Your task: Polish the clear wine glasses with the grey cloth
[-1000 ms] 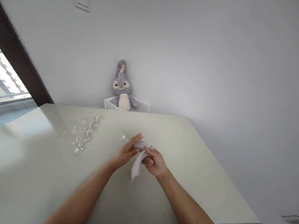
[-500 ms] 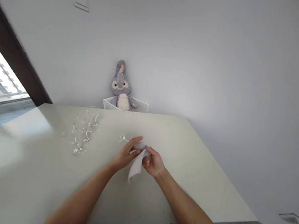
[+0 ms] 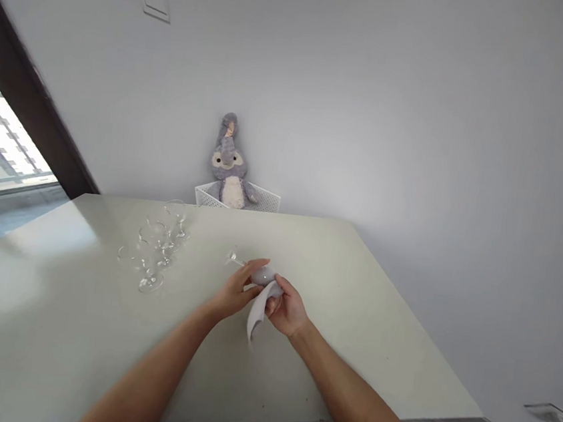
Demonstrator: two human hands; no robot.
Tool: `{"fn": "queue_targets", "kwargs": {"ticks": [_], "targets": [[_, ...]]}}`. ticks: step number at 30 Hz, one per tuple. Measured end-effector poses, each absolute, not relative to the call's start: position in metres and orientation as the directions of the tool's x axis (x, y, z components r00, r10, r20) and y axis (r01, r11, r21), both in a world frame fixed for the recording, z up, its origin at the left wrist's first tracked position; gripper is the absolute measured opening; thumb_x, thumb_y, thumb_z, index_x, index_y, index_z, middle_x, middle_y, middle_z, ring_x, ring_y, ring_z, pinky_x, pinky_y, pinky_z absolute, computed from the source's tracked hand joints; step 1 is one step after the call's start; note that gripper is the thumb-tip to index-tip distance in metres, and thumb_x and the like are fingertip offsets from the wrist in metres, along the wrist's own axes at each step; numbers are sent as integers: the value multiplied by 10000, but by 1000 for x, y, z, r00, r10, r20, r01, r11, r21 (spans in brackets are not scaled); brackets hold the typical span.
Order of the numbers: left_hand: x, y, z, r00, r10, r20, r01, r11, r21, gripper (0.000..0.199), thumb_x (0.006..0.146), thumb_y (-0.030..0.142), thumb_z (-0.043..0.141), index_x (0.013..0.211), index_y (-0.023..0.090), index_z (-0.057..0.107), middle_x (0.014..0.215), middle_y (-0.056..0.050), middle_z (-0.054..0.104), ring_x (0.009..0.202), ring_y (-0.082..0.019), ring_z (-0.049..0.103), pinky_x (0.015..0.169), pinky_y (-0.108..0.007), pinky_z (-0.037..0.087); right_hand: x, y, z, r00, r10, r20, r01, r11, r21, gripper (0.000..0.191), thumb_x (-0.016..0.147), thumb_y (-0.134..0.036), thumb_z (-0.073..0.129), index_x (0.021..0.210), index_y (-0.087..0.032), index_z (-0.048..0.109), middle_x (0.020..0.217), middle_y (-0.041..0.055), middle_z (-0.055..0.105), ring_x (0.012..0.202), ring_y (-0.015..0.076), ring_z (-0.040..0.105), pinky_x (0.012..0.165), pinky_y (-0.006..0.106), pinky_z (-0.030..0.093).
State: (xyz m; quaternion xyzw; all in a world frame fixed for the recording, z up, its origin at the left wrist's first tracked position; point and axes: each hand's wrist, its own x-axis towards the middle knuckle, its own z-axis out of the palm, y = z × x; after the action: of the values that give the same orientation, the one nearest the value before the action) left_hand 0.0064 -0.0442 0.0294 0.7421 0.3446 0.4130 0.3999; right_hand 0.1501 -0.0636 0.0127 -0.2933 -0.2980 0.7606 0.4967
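A stemmed wine glass (image 3: 262, 276) lies tilted on its side above the table, its foot pointing left and its bowl toward my right hand. Around the bowl, near the stem, my left hand (image 3: 238, 294) is closed. My right hand (image 3: 289, 308) grips a pale cloth (image 3: 257, 310) at the glass's rim; part of the cloth seems to be inside the bowl, and its free end hangs down between my hands. Several more clear wine glasses (image 3: 150, 282) stand close together on the table to the left of my hands.
The pale table (image 3: 359, 333) reaches to a wall at the back. Behind its far edge a grey plush toy (image 3: 233, 192) sits in a white perforated basket (image 3: 271, 202). A window (image 3: 2, 141) with a dark frame is at the left.
The cloth's hanging end has swung and curled slightly to the right. My right hand has shifted a little at the rim, while my left hand keeps its hold on the glass.
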Motion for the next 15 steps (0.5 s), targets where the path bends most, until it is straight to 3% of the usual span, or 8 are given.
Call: {"fn": "queue_targets", "kwargs": {"ticks": [2, 5, 7, 9, 11, 13, 15], "targets": [[8, -43, 26, 393, 864, 314, 207, -416, 885, 455, 769, 366, 498, 1198, 219, 457, 1065, -74, 543, 887, -169, 528, 742, -284, 445, 149, -65, 11, -352, 930, -108, -485, -280, -828, 389, 733, -516, 513, 695, -134, 575, 467, 9, 565, 383, 113, 508, 401, 224, 399], [8, -39, 18, 332, 915, 229, 360, -347, 866, 480, 800, 423, 438, 1230, 210, 436, 733, -10, 584, 637, -129, 520, 603, -247, 425, 146, -68, 10, -241, 970, 28, -131, -4, -991, 352, 721, -498, 544, 782, -156, 597, 563, 18, 597, 499, 152, 570, 496, 266, 439], [7, -38, 15, 292, 934, 204, 457, -324, 829, 480, 834, 447, 361, 1252, 216, 417, 594, 21, 549, 561, -124, 505, 572, -239, 403, 149, -67, 10, -160, 970, 184, 181, 212, -960, 286, 732, -460, 546, 771, -183, 609, 638, 24, 616, 634, 173, 593, 607, 285, 447], [5, -38, 15, 242, 934, 263, 575, -357, 736, 444, 852, 444, 323, 1213, 228, 467, 608, 2, 577, 605, -143, 539, 617, -259, 407, 155, -63, 11, -126, 943, 307, 390, 332, -859, 240, 743, -430, 538, 752, -203, 616, 736, 33, 630, 754, 185, 584, 685, 293, 434], [1, -38, 19, 243, 880, 409, 680, -455, 574, 396, 847, 422, 362, 1145, 225, 534, 766, -57, 635, 786, -191, 572, 741, -311, 405, 163, -58, 13, -99, 948, 304, 417, 317, -852, 228, 740, -418, 542, 725, -203, 615, 719, 26, 621, 713, 175, 587, 656, 284, 436], [-3, -36, 25, 316, 774, 548, 711, -576, 403, 359, 833, 385, 416, 1120, 218, 553, 971, -105, 625, 1010, -239, 514, 890, -378, 337, 168, -55, 16, -105, 976, 191, 268, 213, -940, 256, 734, -431, 544, 717, -185, 616, 646, 9, 596, 571, 149, 583, 567, 269, 441], [-7, -34, 29, 412, 696, 588, 695, -658, 291, 346, 825, 355, 444, 1129, 222, 542, 1018, -111, 613, 1078, -249, 475, 967, -421, 255, 172, -55, 22, -173, 983, 64, 62, 76, -995, 308, 719, -455, 552, 762, -159, 625, 621, 2, 582, 477, 135, 566, 496, 265, 437]]}}
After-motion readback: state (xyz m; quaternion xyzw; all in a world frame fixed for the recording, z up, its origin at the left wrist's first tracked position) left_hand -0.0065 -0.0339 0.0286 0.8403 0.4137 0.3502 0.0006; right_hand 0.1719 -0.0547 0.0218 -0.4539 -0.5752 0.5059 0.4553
